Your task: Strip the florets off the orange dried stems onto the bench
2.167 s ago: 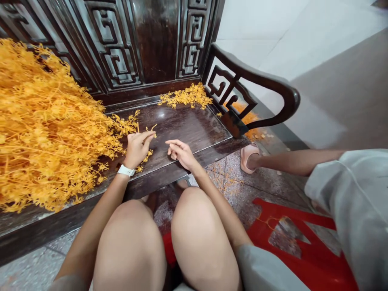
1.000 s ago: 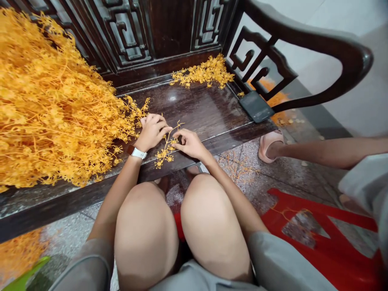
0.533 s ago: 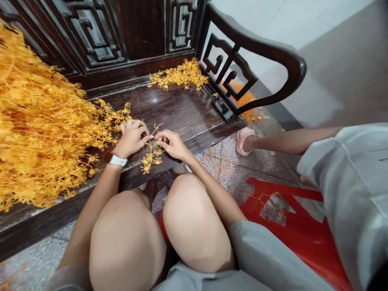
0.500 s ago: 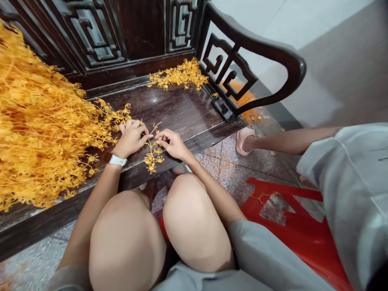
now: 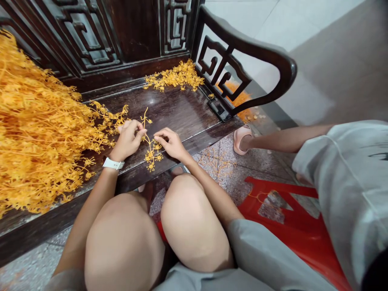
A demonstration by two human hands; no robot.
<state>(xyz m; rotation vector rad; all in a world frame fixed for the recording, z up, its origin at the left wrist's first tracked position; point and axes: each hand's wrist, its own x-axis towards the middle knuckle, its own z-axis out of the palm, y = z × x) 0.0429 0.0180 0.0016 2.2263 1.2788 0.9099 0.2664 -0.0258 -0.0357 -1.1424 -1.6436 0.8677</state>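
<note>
Tilted toward one o'clock half a second ago, the yellow-orange flower sprig has swung so that its bare upper stem points to about twelve, and the gap between the two hands has widened a little. The left hand has thumb and forefinger clamped on that stem partway up, with the flower clusters hanging toward six o'clock, in front of the bench's front edge in this view; whether they touch the wood I cannot tell.

At three o'clock from the stem, the right hand has its thumb and forefinger tips close together, just beside the right-hand clusters; I cannot tell whether they grip anything.

Taking the sprig as the hub, a big heap of similar sprigs fills nine o'clock on the dark wooden bench, its nearest stems reaching the left hand. A small pile of loose flower heads lies at one o'clock, against the backrest. At two, a dark smartphone rests beside the carved armrest. Another person's pink shoe stands on the floor at three.
</note>
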